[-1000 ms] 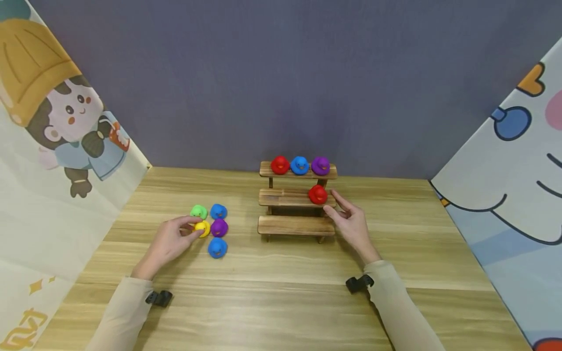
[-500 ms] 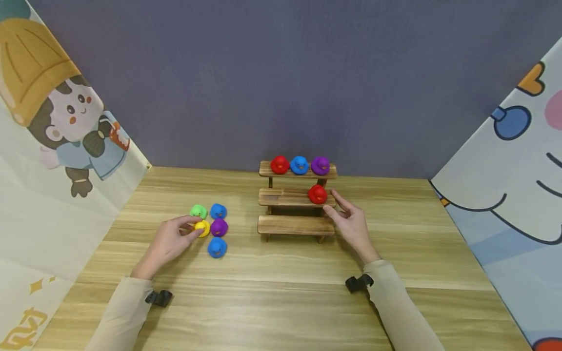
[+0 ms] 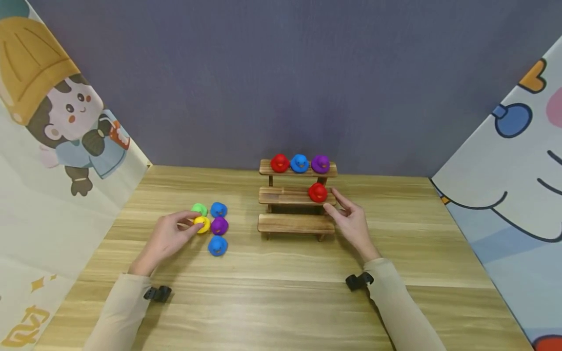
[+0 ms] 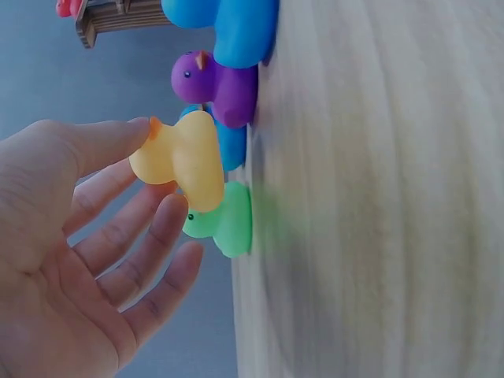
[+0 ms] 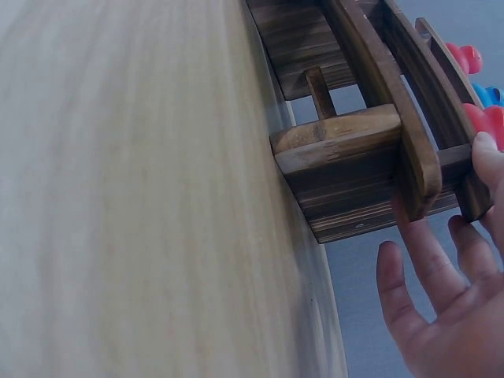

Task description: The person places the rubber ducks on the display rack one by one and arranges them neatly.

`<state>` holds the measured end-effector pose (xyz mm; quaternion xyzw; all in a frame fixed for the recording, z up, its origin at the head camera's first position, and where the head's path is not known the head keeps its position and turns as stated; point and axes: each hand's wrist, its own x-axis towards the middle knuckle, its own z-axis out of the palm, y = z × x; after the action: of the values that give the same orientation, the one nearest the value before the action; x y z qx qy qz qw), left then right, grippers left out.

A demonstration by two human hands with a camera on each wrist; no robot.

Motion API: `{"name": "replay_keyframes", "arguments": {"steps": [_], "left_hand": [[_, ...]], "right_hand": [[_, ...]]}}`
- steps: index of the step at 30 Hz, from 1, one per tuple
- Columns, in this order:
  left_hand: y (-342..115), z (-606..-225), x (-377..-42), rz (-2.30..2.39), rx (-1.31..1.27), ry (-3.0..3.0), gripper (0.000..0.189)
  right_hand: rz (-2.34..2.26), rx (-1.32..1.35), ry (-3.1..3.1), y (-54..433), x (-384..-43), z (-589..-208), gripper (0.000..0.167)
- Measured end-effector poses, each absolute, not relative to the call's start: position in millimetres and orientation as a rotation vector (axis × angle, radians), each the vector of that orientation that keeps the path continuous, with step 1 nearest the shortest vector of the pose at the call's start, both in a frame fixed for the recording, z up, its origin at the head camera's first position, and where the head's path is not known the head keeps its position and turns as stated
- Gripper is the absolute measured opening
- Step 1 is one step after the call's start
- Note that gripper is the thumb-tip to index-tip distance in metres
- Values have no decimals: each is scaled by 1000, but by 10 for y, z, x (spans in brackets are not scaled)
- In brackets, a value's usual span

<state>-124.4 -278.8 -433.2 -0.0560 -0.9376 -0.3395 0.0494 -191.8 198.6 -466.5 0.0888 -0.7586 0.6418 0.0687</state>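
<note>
My left hand (image 3: 169, 236) pinches a yellow rubber duck (image 3: 202, 224) between thumb and fingers. In the left wrist view a gap shows between this duck and the tabletop. Close behind it sits a green duck (image 4: 228, 220), with a purple duck (image 3: 219, 225) and two blue ducks beside it, the nearer blue duck (image 3: 217, 245) in front. My right hand (image 3: 351, 224) holds the right end of a three-tier wooden shelf (image 3: 281, 196), thumb at the middle tier's front and fingers behind. A red duck (image 3: 318, 193) sits on that tier, right beside the thumb.
On the top tier stand a red duck (image 3: 280, 163), a blue duck (image 3: 300, 163) and a purple duck (image 3: 321, 164). The bottom tier (image 3: 296, 224) bears nothing. A grey wall panel (image 3: 281, 83) rises behind the wooden table (image 3: 263, 302), with printed cloths at both sides.
The yellow duck has risen slightly in my left hand, which has shifted a little. My right hand and the shelf stay in place.
</note>
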Motion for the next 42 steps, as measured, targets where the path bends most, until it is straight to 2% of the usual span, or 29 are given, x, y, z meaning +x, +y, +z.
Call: {"name": "replay_keyframes", "arguments": {"steps": [42], "left_hand": [[-2132,-3963,-1478,-1064,-375,-2808,32]], "right_hand": [[1906,245,-2307,1986,-1920,-4690,58]]}}
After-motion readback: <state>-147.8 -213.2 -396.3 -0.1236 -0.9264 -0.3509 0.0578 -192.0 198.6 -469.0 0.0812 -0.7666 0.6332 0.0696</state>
